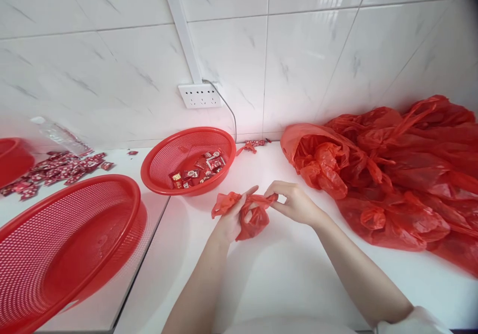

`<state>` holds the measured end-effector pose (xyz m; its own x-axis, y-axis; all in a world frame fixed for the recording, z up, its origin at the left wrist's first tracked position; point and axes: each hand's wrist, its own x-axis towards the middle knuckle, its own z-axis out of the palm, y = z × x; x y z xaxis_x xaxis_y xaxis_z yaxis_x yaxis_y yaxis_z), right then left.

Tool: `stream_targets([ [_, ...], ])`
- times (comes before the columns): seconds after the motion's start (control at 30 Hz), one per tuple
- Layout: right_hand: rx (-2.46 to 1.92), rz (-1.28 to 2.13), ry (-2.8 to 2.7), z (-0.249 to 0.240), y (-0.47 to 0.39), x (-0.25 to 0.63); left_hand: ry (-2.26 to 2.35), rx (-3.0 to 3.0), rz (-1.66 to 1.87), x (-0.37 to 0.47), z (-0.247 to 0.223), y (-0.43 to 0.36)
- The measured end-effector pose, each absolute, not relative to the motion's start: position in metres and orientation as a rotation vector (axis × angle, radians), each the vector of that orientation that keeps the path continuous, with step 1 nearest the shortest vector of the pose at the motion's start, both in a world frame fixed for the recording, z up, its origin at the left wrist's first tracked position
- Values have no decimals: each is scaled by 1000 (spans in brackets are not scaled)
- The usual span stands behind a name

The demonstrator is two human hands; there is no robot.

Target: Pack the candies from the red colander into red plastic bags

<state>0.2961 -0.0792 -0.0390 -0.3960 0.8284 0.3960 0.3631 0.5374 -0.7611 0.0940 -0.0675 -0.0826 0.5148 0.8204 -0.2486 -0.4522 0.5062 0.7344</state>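
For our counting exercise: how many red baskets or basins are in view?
3: a large basket at lower left, a smaller basket holding small packets near the wall, and a third one cut off at the left edge. Others may be hidden.

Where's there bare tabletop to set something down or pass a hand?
Bare white table shows between the seam and left forearm, and between both forearms, nearer than the small bag. A smaller patch lies beyond the hands, between the middle basket and bag pile. It's crowded right, under the pile, and left, around the big basket.
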Motion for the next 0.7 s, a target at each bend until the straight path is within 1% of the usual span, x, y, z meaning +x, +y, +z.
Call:
stream_targets([
  [0.2,-986,904,-2084,-40,-80,296,599,499,1001,99,-84,-68],
  [0.33,-967,965,-2134,-38,-79,301,613,664,1054,92,-84,-65],
  [0.43,-898,1042,-2070,-36,-79,302,575,864,971,88,-84,-67],
  [0.6,-913,1278,-2062,-46,-78,294,513,1072,752,90,-90,-76],
  [0.7,-967,1263,-2109,-54,-77,291,531,1229,665,89,-90,-75],
])
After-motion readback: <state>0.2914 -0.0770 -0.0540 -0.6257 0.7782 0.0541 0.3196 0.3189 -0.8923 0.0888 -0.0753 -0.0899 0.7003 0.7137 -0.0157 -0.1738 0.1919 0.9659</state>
